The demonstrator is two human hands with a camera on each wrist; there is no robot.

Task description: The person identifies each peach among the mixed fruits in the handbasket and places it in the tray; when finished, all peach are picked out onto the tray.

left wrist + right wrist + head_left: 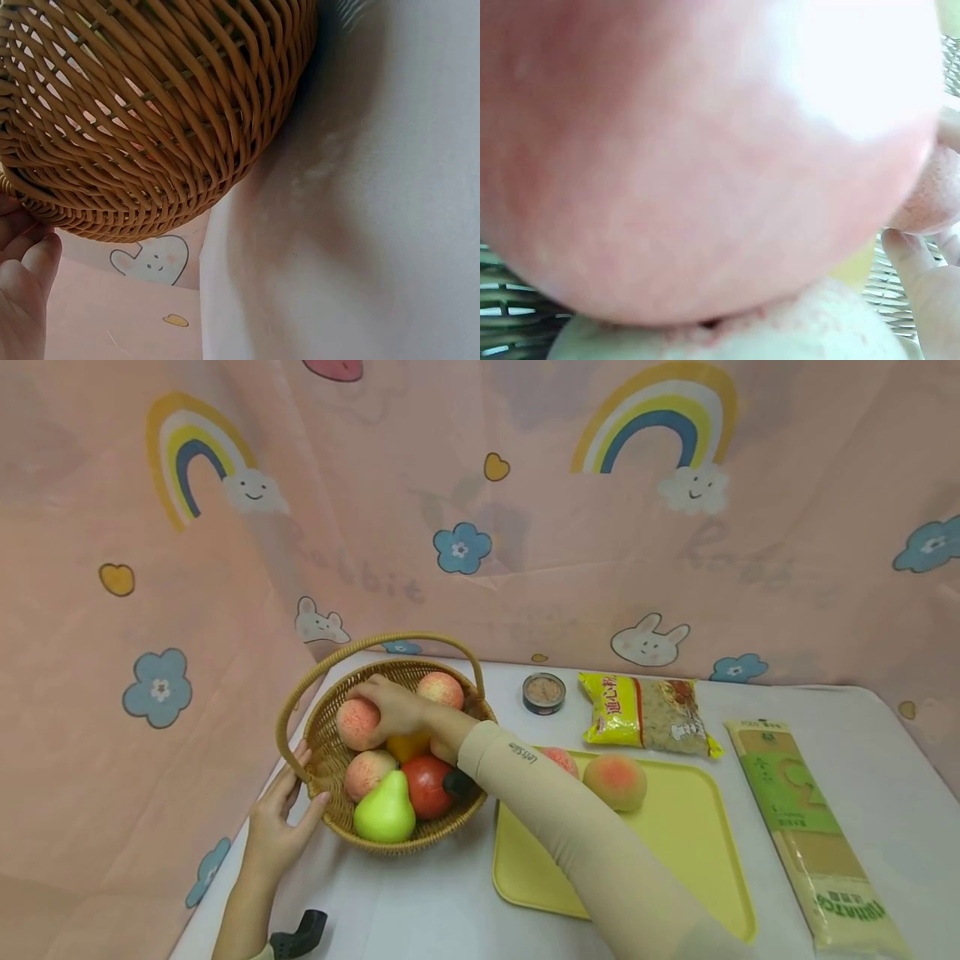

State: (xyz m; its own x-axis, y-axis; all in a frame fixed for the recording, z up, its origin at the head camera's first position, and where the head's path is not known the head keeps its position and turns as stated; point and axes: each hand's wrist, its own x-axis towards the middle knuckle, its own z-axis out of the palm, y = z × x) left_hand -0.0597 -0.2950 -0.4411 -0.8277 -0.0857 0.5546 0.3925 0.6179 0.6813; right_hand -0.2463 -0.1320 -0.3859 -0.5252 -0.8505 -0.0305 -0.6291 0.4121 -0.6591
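In the head view a wicker basket (405, 847) with a tall handle holds several fruits. My right hand (393, 706) reaches inside and grips a pink peach (356, 724) at the basket's left; its fingers (907, 251) and part of that peach (930, 196) show in the right wrist view. My left hand (279, 835) holds the basket's left rim near the handle's foot, thumb and fingers at the wicker. Around the gripped peach lie another peach (370, 774), a green pear (386, 810), a red round fruit (427, 787) and a peach (441, 690) at the back.
Right of the basket, a yellow tray (675, 835) bears two peaches, one (615, 782) partly beside my right sleeve (570, 827). Behind it are a small round tin (543, 692) and a yellow pasta bag (648, 714). A long noodle pack (810, 835) lies at the right.
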